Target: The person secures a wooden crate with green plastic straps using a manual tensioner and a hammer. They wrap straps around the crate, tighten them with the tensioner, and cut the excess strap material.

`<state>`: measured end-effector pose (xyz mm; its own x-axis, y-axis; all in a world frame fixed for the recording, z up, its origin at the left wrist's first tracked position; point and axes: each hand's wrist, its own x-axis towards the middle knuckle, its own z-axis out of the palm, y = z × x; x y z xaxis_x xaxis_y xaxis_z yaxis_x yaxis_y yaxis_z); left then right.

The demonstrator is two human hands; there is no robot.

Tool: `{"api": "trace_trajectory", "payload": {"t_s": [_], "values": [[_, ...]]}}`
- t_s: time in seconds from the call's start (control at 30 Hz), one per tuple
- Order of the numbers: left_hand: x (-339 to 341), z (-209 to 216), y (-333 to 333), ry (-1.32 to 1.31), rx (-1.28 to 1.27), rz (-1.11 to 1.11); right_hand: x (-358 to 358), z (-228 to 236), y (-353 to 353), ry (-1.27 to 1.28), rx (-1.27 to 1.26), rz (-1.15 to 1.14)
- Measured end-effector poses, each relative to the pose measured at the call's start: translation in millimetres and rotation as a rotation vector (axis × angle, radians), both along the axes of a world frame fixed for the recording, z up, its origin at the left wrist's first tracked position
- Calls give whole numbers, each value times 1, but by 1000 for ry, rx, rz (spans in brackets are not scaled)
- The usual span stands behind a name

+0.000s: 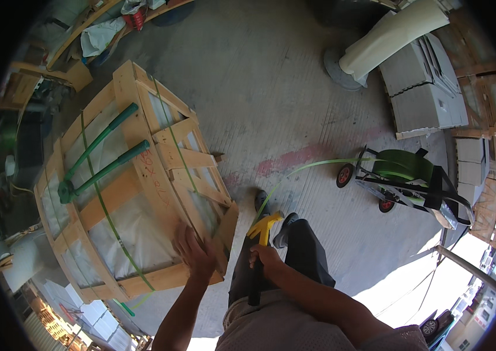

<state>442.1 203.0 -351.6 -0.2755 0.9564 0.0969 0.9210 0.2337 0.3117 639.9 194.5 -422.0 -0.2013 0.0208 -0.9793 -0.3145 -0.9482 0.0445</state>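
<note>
Holding the left hand [194, 250] flat, fingers extended and empty, at the wooden crate's [157, 184] near right corner. Gripping a yellow-headed tool [266, 227] in the tightly curled right hand [266, 257], just right of that corner.

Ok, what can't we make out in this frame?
All head view:
- Wooden crate contents: hidden by white wrapping.
- Crate's underside: hidden by the crate itself.
- Left hand fingertips: motion-blurred, so can't tell if they press or just hover.
- Part of the yellow-headed hammer's handle: covered by the right hand.
- Wooden framing at far right: cut off by the dark fisheye rim.
</note>
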Motion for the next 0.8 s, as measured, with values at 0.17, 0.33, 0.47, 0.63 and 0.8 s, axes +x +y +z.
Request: {"api": "trace_trajectory", "payload": {"t_s": [0.17,0.33,0.47,0.63,0.8], "values": [[-3,4,-3,44,11,-7,13,32,54,-27,26,-61],[-5,13,2,36,100,-46,3,65,105,41,70,-20],[-6,19,7,31,53,-24,-20,98,150,77,140,81],[-9,16,9,0,12,0,-47,132,215,101,460,307],[-14,8,21,44,23,6,-81,144,326,136,641,297]]}}
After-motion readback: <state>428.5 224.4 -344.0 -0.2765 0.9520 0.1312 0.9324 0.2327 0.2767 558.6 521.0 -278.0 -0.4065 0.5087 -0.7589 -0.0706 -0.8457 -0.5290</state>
